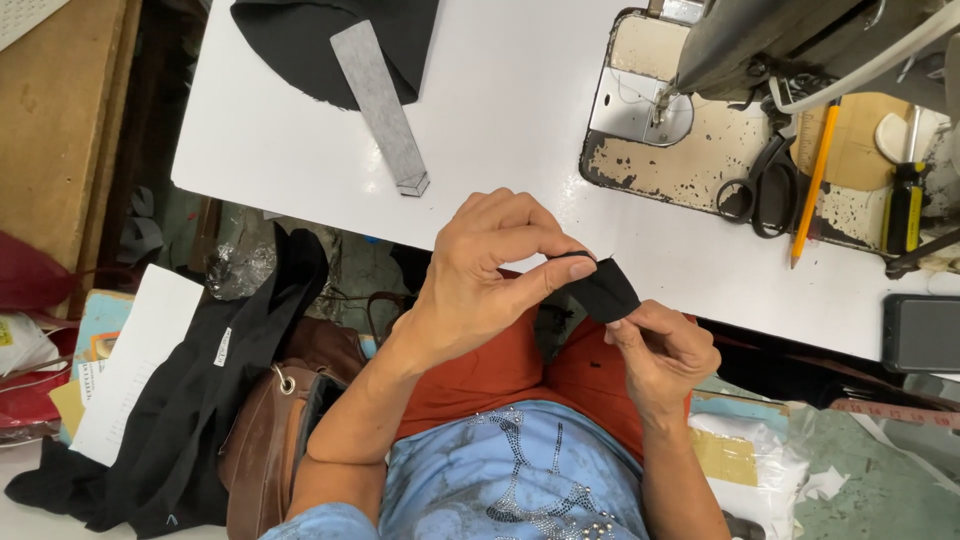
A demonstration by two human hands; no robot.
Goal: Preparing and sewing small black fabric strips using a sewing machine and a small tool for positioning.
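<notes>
A small piece of black fabric (603, 288) is pinched between both hands at the front edge of the white table (500, 120). My left hand (490, 270) grips its upper end between thumb and forefinger. From below, my right hand (665, 350) holds its lower corner with the fingertips. Both hands hover over my lap, just in front of the sewing machine (760, 40).
Black cloth (320, 40) with a grey metal bar (380, 105) lies at the table's far left. Scissors (758, 188), an orange pencil (815, 185) and a yellow-handled screwdriver (903, 205) rest on the machine bed. A phone (920, 333) lies right. A brown bag (270, 440) and black garment (200, 390) sit left.
</notes>
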